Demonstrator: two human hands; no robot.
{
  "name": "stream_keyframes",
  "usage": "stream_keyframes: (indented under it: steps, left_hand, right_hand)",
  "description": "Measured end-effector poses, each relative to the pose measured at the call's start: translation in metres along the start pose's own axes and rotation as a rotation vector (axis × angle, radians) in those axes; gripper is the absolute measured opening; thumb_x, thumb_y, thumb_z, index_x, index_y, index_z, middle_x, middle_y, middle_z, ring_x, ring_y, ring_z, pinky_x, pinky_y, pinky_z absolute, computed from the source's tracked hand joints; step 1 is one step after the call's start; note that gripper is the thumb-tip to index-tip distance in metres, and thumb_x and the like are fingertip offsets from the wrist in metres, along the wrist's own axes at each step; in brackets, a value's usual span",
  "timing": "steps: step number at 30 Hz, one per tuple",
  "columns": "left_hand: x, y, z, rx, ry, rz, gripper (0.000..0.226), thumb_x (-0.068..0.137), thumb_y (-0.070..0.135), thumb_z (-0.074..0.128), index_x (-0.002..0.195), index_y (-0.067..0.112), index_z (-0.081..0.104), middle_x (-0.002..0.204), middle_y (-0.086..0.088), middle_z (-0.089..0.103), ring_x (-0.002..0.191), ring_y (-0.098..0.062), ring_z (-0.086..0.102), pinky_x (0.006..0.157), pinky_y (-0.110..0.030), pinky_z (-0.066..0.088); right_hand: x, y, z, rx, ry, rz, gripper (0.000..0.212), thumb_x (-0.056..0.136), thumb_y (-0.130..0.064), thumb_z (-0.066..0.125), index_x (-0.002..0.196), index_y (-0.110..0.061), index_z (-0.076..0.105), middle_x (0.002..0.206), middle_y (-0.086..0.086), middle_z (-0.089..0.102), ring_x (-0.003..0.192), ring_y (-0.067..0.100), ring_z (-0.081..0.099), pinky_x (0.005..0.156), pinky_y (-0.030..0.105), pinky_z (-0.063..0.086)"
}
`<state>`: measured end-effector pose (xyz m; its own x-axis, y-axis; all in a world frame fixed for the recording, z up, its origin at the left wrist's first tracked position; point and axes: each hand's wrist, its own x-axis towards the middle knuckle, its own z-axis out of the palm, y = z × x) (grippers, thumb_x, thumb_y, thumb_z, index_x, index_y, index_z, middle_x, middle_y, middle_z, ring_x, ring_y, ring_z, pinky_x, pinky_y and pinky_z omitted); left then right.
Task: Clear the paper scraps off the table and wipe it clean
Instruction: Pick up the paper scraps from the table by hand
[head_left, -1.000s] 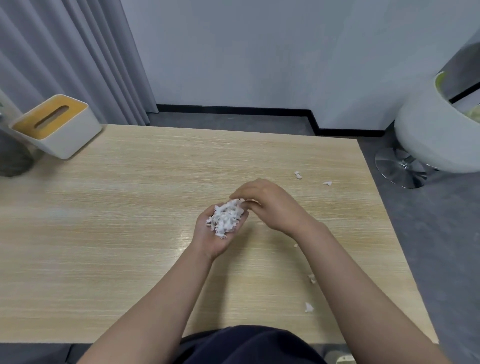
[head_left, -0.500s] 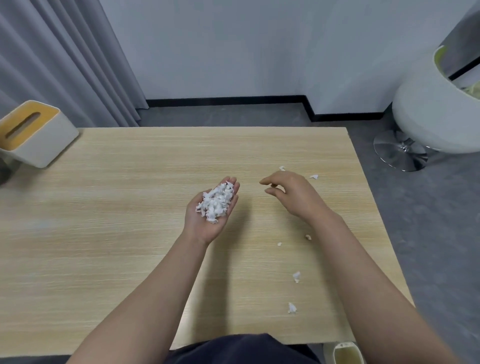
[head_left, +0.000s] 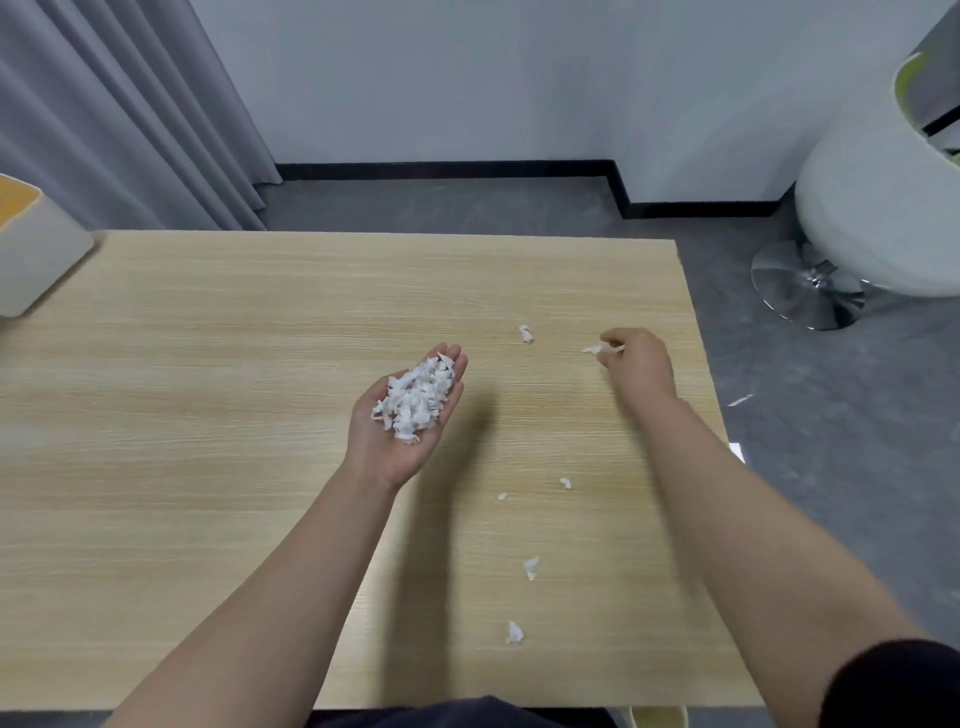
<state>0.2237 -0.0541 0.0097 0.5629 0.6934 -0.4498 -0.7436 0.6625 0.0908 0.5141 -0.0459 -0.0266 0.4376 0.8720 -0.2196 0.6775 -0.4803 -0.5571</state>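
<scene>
Since the earlier frame the right hand (head_left: 636, 358) had travelled out from beside the left hand (head_left: 402, 421) toward two o'clock, and its fingertips were pinched on a scrap (head_left: 592, 349) at the far right of the table (head_left: 208, 415).

Nearest, four loose scraps lay at about five o'clock: one (head_left: 514, 632), another (head_left: 531, 565), a tiny one (head_left: 502, 497) and a fourth (head_left: 565, 482). At centre, the left hand was held palm up, fingers relaxed and apart, cupping the gathered pile of scraps (head_left: 418, 397). Farthest, a fifth loose scrap (head_left: 526, 333) lay at one o'clock.

Count: one pile, one pinched scrap, five loose on the table. A tissue box (head_left: 31, 260) stood at ten o'clock; no cloth was seen.

Judgement: keep the cupped palm level and near each pick so nothing spills; wiping was not yet begun.
</scene>
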Motion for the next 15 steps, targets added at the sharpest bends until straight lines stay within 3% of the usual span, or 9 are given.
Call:
stream_keyframes:
  steps: [10, 15]
  left_hand:
    - [0.008, -0.04, -0.001, -0.041, 0.01, 0.018, 0.071, 0.059, -0.01, 0.072, 0.128, -0.005, 0.053, 0.136, -0.017, 0.051, 0.125, -0.032, 0.05, 0.104, -0.04, 0.039]
    - [0.008, -0.051, -0.005, -0.021, 0.013, 0.035, 0.067, 0.059, -0.006, 0.074, 0.124, -0.006, 0.056, 0.137, -0.016, 0.051, 0.126, -0.031, 0.049, 0.103, -0.04, 0.04]
  right_hand:
    - [0.031, 0.026, 0.022, -0.127, -0.096, -0.076, 0.032, 0.091, -0.016, 0.057, 0.122, -0.011, 0.06, 0.126, 0.011, 0.051, 0.112, 0.03, 0.053, 0.084, 0.031, 0.04]
    - [0.037, 0.031, 0.027, -0.114, -0.056, -0.077, 0.014, 0.091, -0.014, 0.057, 0.097, -0.008, 0.069, 0.1, 0.011, 0.065, 0.078, 0.024, 0.057, 0.065, 0.026, 0.039]
